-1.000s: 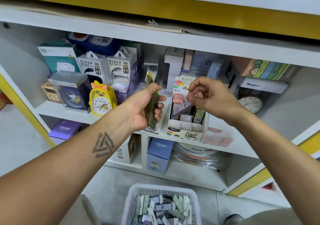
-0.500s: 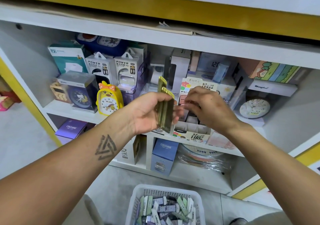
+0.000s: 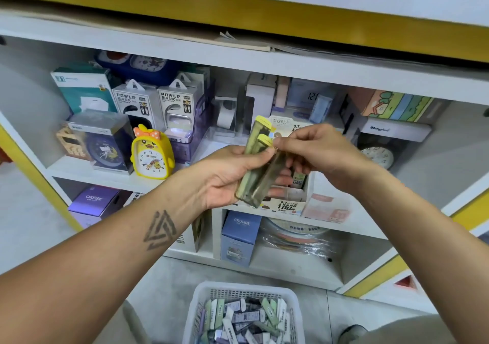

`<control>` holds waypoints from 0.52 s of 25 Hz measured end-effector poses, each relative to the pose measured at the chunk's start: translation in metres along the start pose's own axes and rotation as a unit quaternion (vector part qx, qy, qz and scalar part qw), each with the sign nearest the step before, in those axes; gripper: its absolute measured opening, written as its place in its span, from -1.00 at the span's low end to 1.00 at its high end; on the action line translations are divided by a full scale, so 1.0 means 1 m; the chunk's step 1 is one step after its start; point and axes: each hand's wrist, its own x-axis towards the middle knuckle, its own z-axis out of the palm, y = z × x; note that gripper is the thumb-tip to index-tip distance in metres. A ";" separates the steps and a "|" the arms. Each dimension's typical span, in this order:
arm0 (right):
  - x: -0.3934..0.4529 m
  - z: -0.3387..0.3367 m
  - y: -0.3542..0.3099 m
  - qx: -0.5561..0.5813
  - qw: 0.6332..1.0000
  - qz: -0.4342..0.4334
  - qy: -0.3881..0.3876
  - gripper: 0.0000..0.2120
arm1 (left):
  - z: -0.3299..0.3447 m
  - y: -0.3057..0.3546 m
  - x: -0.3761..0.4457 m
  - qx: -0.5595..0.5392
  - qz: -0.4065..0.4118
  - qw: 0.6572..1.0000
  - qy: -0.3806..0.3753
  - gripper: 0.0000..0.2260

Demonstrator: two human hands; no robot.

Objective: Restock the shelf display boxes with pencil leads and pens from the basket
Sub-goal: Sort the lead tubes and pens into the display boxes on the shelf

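1. Our left hand (image 3: 225,177) curls around a small stack of translucent green lead cases (image 3: 255,169) with yellow caps, thumb on top and fingers wrapped beneath; we count at least two caps, though the exact number in the stack is hard to tell.
2. Our right hand (image 3: 317,153) meets the stack from 3 o'clock, its thumb and forefinger pinching narrowly at the yellow cap of the nearer case; the other fingers curl loosely behind the cases.
3. Both hands hover in front of the shelf (image 3: 111,177), directly over one open display box (image 3: 288,203) printed "0.7" and "100", which sits at the shelf's front edge. A few small packs stand inside it; the hands hide most of its slots.
4. At 6 o'clock, on the floor, one white basket (image 3: 201,298) holds a heap of lead packs (image 3: 246,320) in green, white and purple, too jumbled to count.
5. At 9 o'clock from the hands stands one yellow chick clock (image 3: 152,153), with one dark blue boxed clock (image 3: 105,142) beside it.
6. Behind those, at 10 o'clock, we count two power bank boxes (image 3: 156,100) side by side.
7. At 3 o'clock one round white clock face (image 3: 377,156) shows behind our right wrist.
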 end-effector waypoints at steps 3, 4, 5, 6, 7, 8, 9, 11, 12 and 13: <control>-0.005 -0.023 0.004 0.031 0.999 -0.025 0.031 -0.91 | -0.004 0.004 0.007 0.026 0.030 0.995 0.096 -0.75; -0.006 -0.031 0.007 0.006 0.998 -0.044 0.049 -0.86 | -0.006 0.005 0.009 0.029 0.036 0.992 0.120 -0.75; -0.007 -0.037 0.010 -0.046 0.994 -0.068 0.072 -0.85 | -0.006 0.005 0.010 0.023 0.036 0.990 0.136 -0.76; -0.008 -0.041 0.013 -0.113 0.985 -0.093 0.096 -0.85 | -0.006 0.005 0.010 0.017 0.031 0.989 0.147 -0.77; -0.009 -0.044 0.017 -0.181 0.970 -0.115 0.116 -0.85 | -0.006 0.005 0.010 0.017 0.022 0.988 0.154 -0.79; -0.010 -0.045 0.020 -0.241 0.953 -0.130 0.133 -0.84 | -0.005 0.005 0.009 0.020 0.011 0.987 0.156 -0.79; -0.011 -0.045 0.023 -0.288 0.936 -0.139 0.144 -0.83 | -0.004 0.005 0.009 0.019 0.001 0.988 0.152 -0.77; -0.014 -0.044 0.028 -0.345 0.913 -0.155 0.151 -0.83 | -0.001 0.005 0.008 -0.001 -0.009 0.992 0.129 -0.74; -0.014 -0.043 0.030 -0.357 0.908 -0.167 0.144 -0.83 | 0.000 0.005 0.007 -0.015 -0.012 0.993 0.118 -0.72; -0.013 -0.043 0.033 -0.365 0.905 -0.173 0.131 -0.84 | 0.000 0.005 0.006 -0.028 -0.014 0.994 0.107 -0.70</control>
